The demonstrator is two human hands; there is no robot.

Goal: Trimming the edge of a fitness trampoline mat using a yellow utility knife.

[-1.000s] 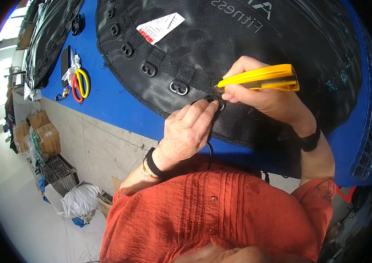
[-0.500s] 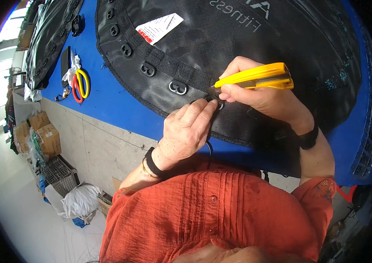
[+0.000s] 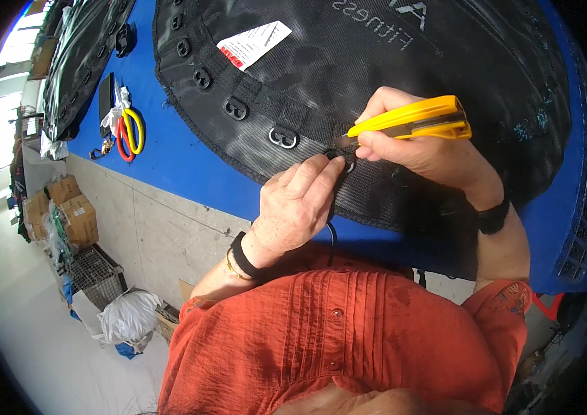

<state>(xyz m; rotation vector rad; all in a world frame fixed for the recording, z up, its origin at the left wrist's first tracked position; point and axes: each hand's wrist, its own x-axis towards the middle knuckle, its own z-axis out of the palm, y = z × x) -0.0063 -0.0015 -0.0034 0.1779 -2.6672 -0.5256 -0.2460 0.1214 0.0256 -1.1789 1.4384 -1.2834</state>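
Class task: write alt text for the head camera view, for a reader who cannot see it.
A person's right hand holds a yellow utility knife to the edge of a round black mat on a blue table, while the left hand pinches the mat's webbing beside the blade. Red and yellow scissors lie farther left.

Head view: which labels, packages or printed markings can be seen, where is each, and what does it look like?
Paper label: lies on the black round mat near its upper left edge; a white oblong with red patches and dark print.
Pale lettering: printed on the mat at the top of the picture; light grey on black.
Cardboard boxes: on the floor at left, below the blue table; brown, with pale labels.
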